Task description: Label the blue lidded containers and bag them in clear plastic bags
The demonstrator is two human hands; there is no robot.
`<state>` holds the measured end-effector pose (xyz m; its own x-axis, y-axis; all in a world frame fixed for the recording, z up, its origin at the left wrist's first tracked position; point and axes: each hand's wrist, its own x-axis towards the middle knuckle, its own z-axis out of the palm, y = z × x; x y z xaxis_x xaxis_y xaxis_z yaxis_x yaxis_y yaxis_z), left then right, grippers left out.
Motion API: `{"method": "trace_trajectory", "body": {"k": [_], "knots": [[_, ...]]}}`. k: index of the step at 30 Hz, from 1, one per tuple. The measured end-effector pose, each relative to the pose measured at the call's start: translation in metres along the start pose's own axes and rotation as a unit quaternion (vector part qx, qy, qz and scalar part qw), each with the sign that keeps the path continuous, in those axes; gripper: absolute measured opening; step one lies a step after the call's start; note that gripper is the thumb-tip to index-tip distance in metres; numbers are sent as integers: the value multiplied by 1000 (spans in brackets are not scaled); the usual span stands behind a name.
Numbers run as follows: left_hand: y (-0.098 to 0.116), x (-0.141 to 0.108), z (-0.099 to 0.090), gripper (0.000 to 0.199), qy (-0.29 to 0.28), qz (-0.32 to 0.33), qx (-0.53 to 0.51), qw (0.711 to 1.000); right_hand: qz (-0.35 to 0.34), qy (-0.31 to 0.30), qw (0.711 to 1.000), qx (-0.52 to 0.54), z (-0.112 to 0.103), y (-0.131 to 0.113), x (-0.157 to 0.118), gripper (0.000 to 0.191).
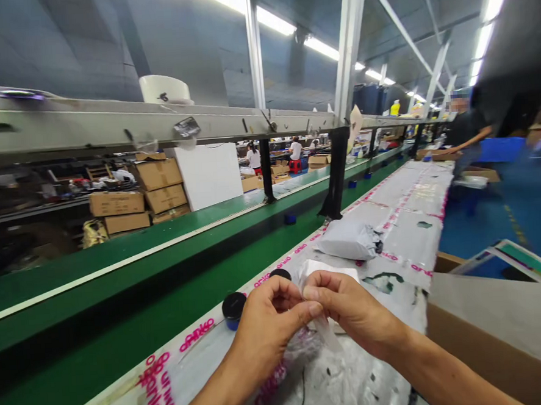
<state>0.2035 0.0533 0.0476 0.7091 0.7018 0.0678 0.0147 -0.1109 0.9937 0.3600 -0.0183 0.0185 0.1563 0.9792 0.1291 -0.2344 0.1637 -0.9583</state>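
Note:
Both my hands meet over the plastic-covered worktable (193, 366), fingertips pinched close together. My left hand (273, 318) and my right hand (350, 301) grip a thin, clear plastic piece (325, 333), perhaps a small bag, that hangs below the fingers. A round blue container with a black top (233, 308) stands just left of my left hand. Behind that hand, a second black-topped container (280, 274) is partly hidden. White sheet material (311, 267) lies beyond my fingers, and a stuffed white plastic bag (348, 239) rests farther along the table.
A green conveyor belt (201, 262) runs along the left, with several small blue items (290, 219) on it. A black-wrapped post (335, 174) holds up the overhead shelf (220, 121). Cardboard boxes (498, 329) stand at the right. Another person (465, 126) is at the far right.

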Motion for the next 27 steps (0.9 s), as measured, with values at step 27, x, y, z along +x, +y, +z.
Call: {"method": "trace_trajectory", "body": {"k": [27], "knots": [[-13,-28,-103,33,281,95,541,787,-359,-14,608,-708,85,6,56,26]]}}
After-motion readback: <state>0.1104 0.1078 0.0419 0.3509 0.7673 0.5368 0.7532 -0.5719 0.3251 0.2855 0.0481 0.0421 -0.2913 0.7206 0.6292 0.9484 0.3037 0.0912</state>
